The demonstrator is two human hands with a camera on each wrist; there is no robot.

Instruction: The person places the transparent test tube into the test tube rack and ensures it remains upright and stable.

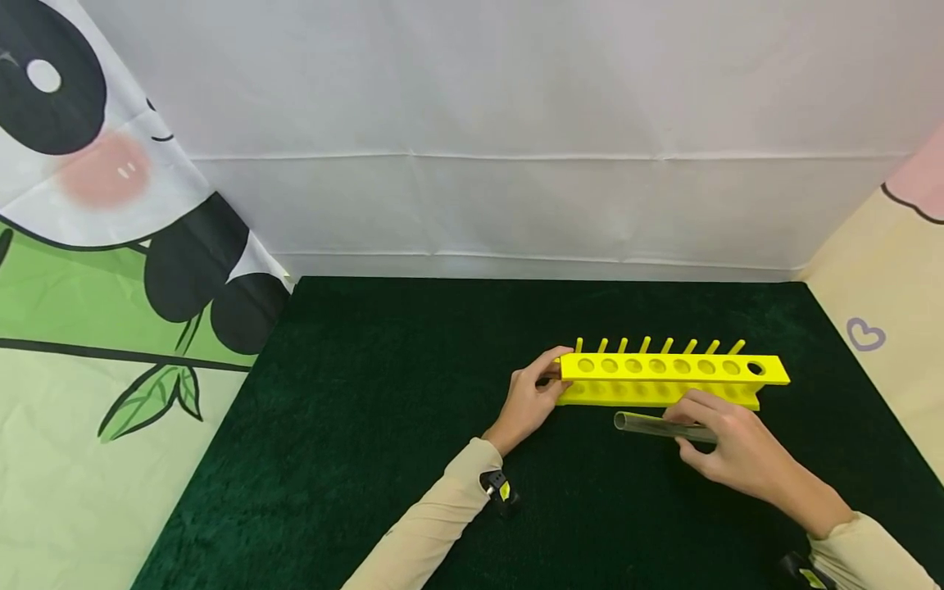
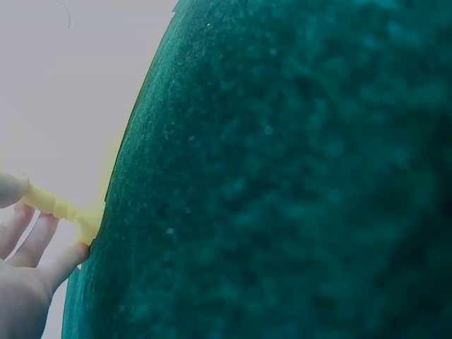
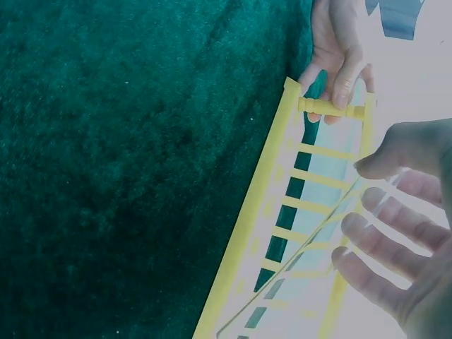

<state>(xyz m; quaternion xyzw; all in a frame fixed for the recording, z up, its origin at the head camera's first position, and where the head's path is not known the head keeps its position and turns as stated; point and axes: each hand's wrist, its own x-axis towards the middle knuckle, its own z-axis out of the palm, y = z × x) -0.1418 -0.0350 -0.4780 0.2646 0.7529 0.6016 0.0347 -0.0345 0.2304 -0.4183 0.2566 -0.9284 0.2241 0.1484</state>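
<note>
In the head view a yellow test tube rack stands right of centre, with a row of round holes on top and upright pegs along its back. My left hand grips the rack's left end; the left wrist view shows its fingers around the yellow end. Just in front of the rack, my right hand pinches a clear test tube. The tube lies nearly level, its mouth toward the left and its other end hidden by the fingers. In the right wrist view the tube's thin outline crosses the rack.
Dark green cloth covers the table. A white sheet hangs behind its back edge. A panda-print cloth borders the left, and a cream cloth with a heart borders the right.
</note>
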